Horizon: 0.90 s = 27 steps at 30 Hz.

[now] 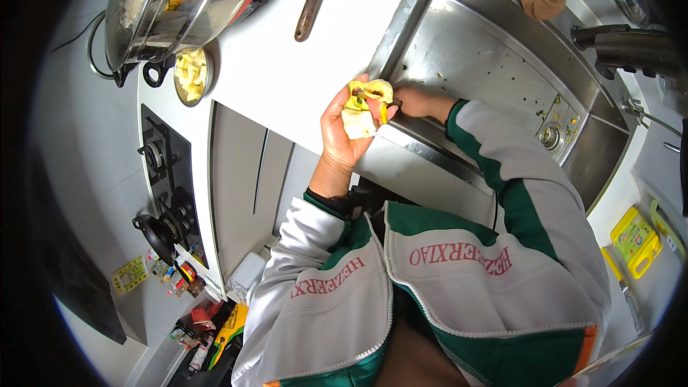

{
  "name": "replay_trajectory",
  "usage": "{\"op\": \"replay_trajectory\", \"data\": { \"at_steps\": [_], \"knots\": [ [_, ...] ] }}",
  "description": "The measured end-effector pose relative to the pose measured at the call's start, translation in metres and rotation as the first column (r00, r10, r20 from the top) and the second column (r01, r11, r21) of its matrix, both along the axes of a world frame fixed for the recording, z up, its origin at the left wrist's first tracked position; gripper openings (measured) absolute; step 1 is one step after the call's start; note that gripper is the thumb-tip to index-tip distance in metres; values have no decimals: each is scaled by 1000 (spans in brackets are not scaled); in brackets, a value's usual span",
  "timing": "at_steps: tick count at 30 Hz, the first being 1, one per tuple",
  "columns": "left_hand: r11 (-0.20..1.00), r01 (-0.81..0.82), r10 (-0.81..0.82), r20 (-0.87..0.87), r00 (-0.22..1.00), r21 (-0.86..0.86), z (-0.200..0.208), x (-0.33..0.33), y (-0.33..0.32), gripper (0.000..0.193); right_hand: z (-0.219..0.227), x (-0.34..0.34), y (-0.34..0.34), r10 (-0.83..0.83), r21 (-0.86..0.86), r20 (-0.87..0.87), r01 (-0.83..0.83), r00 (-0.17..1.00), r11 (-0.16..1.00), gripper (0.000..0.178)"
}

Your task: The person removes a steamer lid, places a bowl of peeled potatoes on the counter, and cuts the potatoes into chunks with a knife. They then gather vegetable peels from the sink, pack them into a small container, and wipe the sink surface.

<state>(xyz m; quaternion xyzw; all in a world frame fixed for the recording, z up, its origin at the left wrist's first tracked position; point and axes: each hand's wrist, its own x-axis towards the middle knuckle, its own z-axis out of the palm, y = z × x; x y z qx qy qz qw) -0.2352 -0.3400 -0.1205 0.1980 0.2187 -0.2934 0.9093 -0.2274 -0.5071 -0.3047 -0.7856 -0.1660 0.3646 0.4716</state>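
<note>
The left arm [290, 247] reaches far from the near left, its wrist [331, 183] bare between cuff and palm. The left hand [345, 132] is turned palm up and cupped, thumb side to the left, fingers curled in a hold. From the near right, the right arm [527, 154] angles far and left, sleeve down to the wrist. The right hand [416, 102] points left, folded, its fingers bunched and partly hidden, just beside the left hand.
</note>
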Motion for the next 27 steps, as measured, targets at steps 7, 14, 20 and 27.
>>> {"op": "replay_trajectory", "data": {
  "at_steps": [7, 14, 20, 27],
  "knots": [
    [1000, -22, 22, -20, 1000, 22, -4, -1, 5, 37, 64, -4, -7, 7, 105, -236, 18, 972, 994, 34],
    [1000, 22, -21, 64, 998, -13, -10, 4, 8, 38, 104, -13, -16, -14, 152, -15, 16, 1000, 988, 34],
    [999, 42, -42, 32, 999, -1, -6, 12, 10, 41, 131, -16, -12, -108, 100, 127, 96, 986, 990, 22],
    [995, 84, -82, 37, 996, -47, 7, 16, 23, 41, 153, -18, -3, -270, -58, -14, 269, 963, 962, 21]
  ]
}}
